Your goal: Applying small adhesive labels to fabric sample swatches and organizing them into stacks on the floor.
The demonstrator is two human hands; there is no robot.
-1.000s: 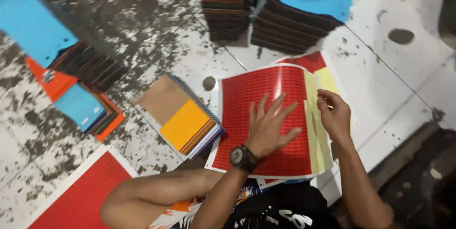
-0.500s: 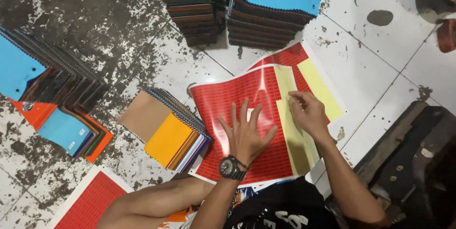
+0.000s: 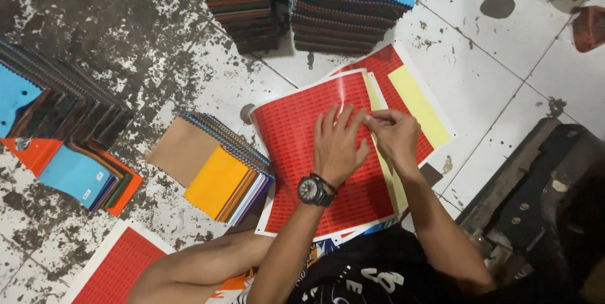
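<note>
The left hand (image 3: pixel 338 146) lies flat with fingers spread on the red sticker sheet (image 3: pixel 302 146), which rests on the floor (image 3: pixel 504 64) before the person. The right hand (image 3: pixel 396 134) pinches at the sheet's right edge; whether it holds a sticker, I cannot tell. A yellow strip (image 3: pixel 419 105) shows beside it. Nearby lies a fan of fabric swatches (image 3: pixel 217 175); the swatch stacks (image 3: pixel 353 1) above are cut off.

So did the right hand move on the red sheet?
Yes. The right hand slid toward the top of the red sheet, along its yellow strip. Its fingertips now meet those of the left hand, near the sheet's upper edge.
</note>
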